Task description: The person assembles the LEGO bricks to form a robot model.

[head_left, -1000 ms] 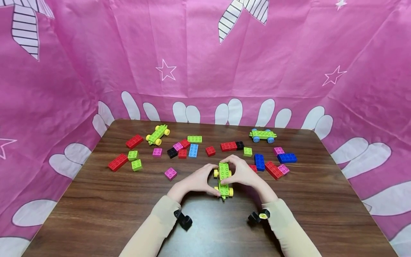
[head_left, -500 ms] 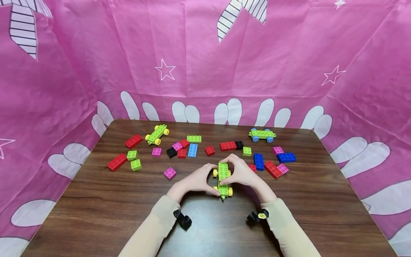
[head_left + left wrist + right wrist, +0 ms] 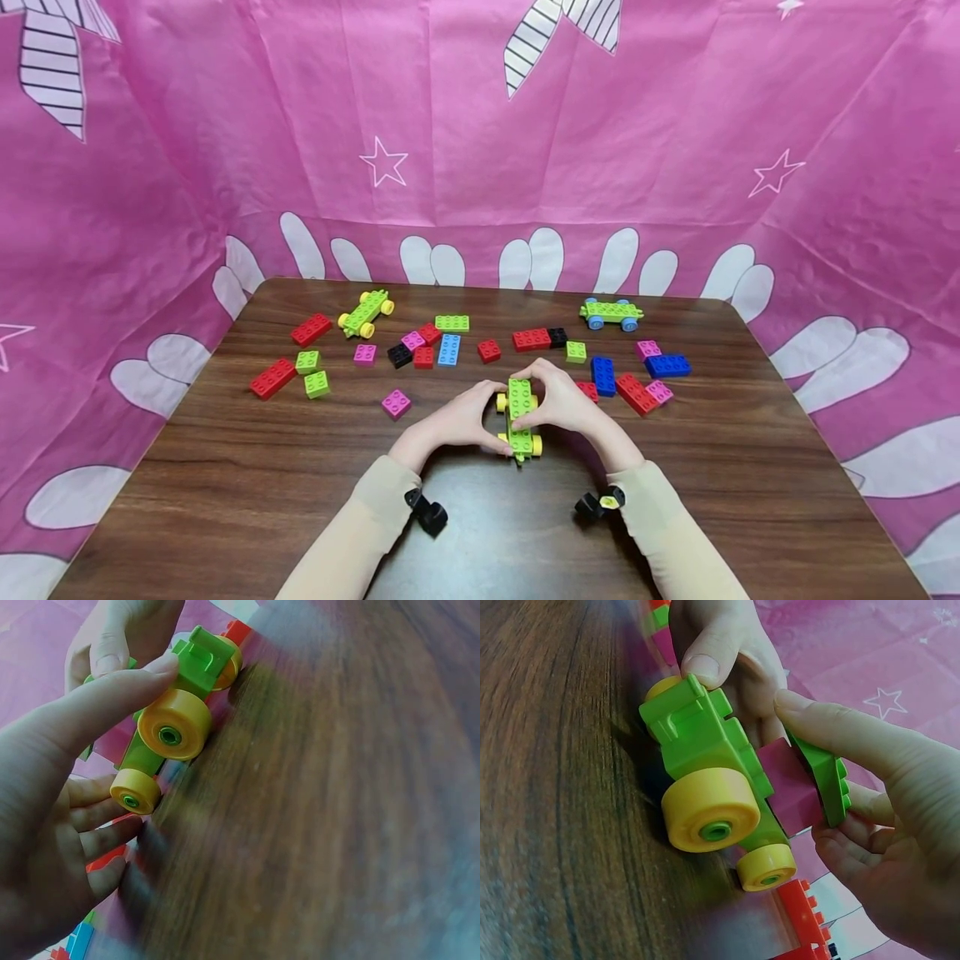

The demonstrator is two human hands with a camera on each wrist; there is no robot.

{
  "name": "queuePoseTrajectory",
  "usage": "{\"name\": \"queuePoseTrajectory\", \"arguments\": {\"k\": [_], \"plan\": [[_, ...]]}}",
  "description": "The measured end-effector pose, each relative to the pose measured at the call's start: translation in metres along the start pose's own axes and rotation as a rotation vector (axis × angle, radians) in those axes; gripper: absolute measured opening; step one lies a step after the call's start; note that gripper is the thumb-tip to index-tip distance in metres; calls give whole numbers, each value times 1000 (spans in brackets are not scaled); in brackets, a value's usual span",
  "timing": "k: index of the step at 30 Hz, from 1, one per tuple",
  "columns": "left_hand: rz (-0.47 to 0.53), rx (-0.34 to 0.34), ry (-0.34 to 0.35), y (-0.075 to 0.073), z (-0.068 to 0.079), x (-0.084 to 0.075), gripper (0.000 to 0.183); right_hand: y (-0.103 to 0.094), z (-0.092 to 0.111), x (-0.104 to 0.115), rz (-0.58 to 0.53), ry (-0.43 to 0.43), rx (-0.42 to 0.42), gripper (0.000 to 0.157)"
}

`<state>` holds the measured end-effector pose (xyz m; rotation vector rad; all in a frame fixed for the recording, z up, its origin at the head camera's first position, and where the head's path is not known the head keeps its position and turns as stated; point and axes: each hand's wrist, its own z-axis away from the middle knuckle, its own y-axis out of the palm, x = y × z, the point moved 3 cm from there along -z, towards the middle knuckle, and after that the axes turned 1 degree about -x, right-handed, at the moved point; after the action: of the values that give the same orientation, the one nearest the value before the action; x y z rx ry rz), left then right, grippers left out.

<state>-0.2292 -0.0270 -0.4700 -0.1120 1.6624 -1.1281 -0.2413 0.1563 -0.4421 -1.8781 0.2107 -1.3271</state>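
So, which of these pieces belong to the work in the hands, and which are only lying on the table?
Belong to the work:
held yellow-wheeled car base
pink brick on it
green piece above

Apparently only lying about:
second yellow-wheeled car base
blue-wheeled car base
loose red bricks
other loose bricks: pink, green, blue, black

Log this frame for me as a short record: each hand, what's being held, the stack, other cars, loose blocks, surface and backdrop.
Left grip: holds the toy car, thumb at its near end
Right grip: pinches the green brick
Stack: green brick above pink block, above car; full seating unclear
Other cars: yellow-wheeled car, far left; blue-wheeled car, far right
Loose blocks: red, pink, green, black, blue
Surface: brown table
Backdrop: pink cloth
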Motion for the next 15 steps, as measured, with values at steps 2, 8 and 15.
{"name": "queuePoseTrajectory", "arguments": {"k": [2, 8, 15], "plan": [[2, 6, -10, 0, 0, 0, 92, 0, 0, 0, 2, 0, 0, 65], [9, 15, -28, 0, -1, 1, 92, 0, -1, 0, -9, 15, 15, 65], [5, 16, -19, 0, -1, 1, 93, 0, -1, -2, -18, 40, 27, 65]]}}
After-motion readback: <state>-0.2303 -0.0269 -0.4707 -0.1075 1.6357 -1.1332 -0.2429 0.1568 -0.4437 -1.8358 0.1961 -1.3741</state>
